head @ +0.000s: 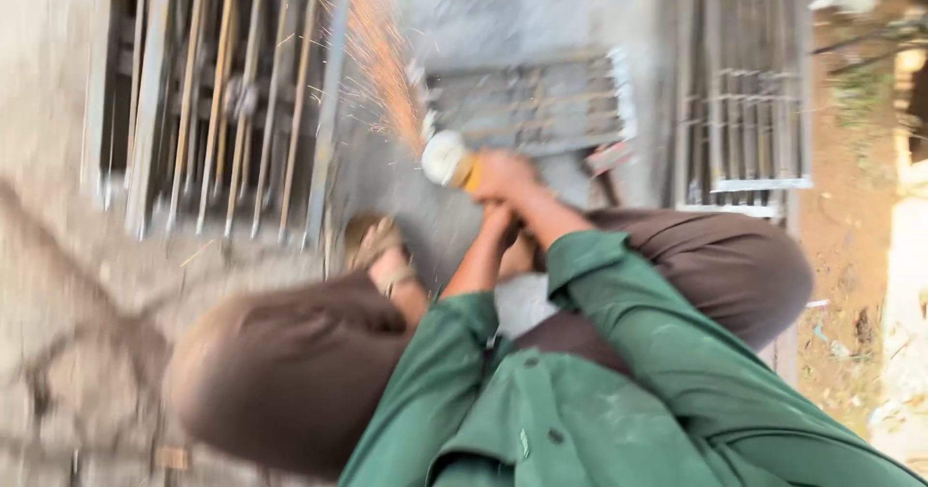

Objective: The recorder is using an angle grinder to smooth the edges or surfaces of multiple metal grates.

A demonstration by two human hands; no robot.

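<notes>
The whole view is motion-blurred. My right hand (505,174) grips an angle grinder (452,161) with a pale disc guard and a yellow body. My left hand (514,247) is closed just behind it, under my right wrist, seemingly on the tool's rear. The disc touches the near-left corner of a small grey metal grille (541,100) lying on the concrete. Orange sparks (379,62) stream up and away from the disc. I wear green sleeves and brown trousers, squatting with a knee on each side.
A large barred metal frame (222,100) lies at the left and another grille (744,81) at the right. My sandalled foot (377,247) rests beside the left frame. Bare earth (851,255) borders the concrete at the right.
</notes>
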